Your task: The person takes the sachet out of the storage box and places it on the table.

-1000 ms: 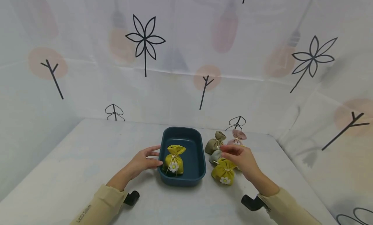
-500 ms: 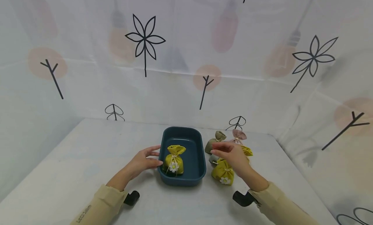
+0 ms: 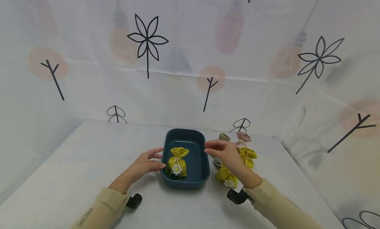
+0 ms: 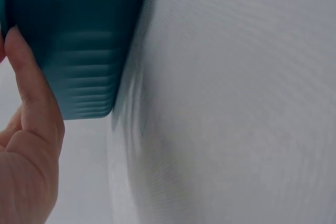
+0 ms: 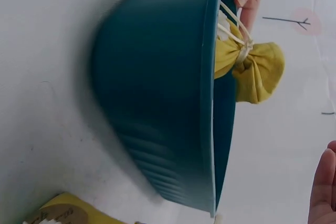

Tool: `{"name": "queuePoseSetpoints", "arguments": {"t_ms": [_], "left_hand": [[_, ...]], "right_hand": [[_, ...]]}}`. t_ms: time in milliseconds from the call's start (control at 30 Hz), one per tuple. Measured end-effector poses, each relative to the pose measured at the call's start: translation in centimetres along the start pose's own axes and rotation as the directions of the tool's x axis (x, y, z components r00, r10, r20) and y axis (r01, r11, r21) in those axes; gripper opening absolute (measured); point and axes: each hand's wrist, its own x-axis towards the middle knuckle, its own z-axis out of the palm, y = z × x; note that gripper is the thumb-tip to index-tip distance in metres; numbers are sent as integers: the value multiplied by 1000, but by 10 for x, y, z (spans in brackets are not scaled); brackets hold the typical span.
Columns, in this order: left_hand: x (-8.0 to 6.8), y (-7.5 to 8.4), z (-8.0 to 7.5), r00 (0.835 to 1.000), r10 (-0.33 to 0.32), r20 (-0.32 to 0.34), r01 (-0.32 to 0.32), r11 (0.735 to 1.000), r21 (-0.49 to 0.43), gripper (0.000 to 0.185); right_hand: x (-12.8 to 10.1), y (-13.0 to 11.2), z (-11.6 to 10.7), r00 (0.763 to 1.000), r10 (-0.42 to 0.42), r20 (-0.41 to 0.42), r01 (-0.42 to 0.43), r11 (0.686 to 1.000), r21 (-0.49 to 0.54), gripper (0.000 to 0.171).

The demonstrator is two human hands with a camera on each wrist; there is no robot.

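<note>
A dark teal box stands on the white table, with a yellow drawstring pouch upright in its left front part. The pouch bears a white flower and a pale cord; its gathered top pokes above the rim in the right wrist view. My left hand rests at the box's left side, fingers extended, thumb touching the wall near the rim. My right hand is at the right rim, thumb and fingertips slightly apart, with nothing seen between them. It partly covers the pouches behind it.
Right of the box lie several pouches: a yellow one with a white flower, another yellow one, a pink one, an olive one and a grey one. A patterned cloth hangs behind the table.
My right hand has moved left from above the pouches to the box's right rim, uncovering the yellow pouch at the right. The left hand, the box and the pouch inside have stayed put.
</note>
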Motion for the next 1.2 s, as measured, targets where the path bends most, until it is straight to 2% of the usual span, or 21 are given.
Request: {"name": "queuePoseSetpoints", "arguments": {"t_ms": [167, 433, 667, 900, 1033, 1200], "left_hand": [[1, -1, 0, 1000, -4, -11, 4, 1000, -1, 66], [1, -2, 0, 1000, -2, -11, 2, 1000, -4, 66], [2, -2, -1, 1000, -3, -12, 3, 1000, 5, 68], [1, -2, 0, 1000, -5, -8, 5, 1000, 6, 68], [0, -1, -1, 1000, 6, 10, -6, 1000, 12, 67], [-1, 0, -2, 1000, 17, 25, -17, 1000, 15, 66]], "right_hand": [[8, -1, 5, 999, -21, 33, 22, 1000, -15, 35], [19, -6, 15, 997, -2, 81, 4, 999, -34, 36], [28, -10, 21, 996, 28, 90, -21, 997, -79, 33], [42, -11, 24, 985, 62, 162, -53, 997, -58, 34], [49, -11, 27, 976, 39, 214, -34, 999, -28, 36], [56, -8, 31, 970, 17, 241, -17, 1000, 0, 37]]}}
